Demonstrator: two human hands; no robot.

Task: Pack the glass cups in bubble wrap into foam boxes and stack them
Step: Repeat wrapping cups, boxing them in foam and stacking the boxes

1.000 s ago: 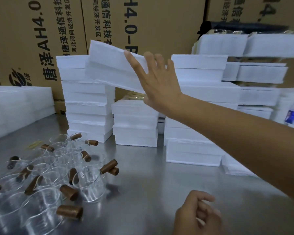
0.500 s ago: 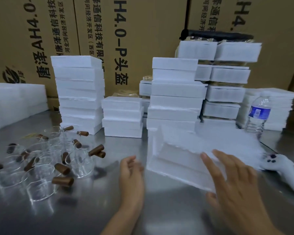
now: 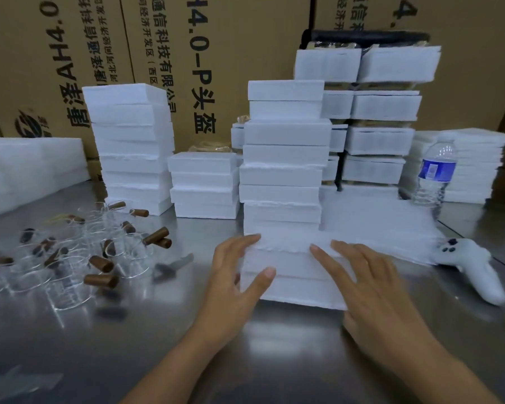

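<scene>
Foam box (image 3: pixel 292 268) is now lying flat on the metal table (image 3: pixel 274 351), directly in front of the person and just ahead of the tall stack of foam boxes (image 3: pixel 283 158). A second ago the right hand (image 3: pixel 370 290) was lifting it off the stacks at arm's height, and half a second ago it was coming down tilted; it is now sitting level. The left hand (image 3: pixel 233 275), earlier hanging curled near the table edge, is now touching the box's left end, fingers straight along the top edge and thumb spread against the front face. The right hand is lying flat over the right part with its fingers straight and apart; neither hand is curling round the box. Judgement: fetching is finishing and opening is coming next, since a ragged seam is running along the front and the two halves are sitting closed. The glass cups (image 3: pixel 70 258), with brown handles, are waiting in a loose cluster well to the left, apparently bare. Hard to make out: the box's inside is not showing, its right end is blurring into the white material behind it, and the right palm is covering its near right corner. I cannot tell where any bubble wrap is lying. A water bottle (image 3: pixel 435 173) and a white controller (image 3: pixel 475 272) are sitting to the right.
</scene>
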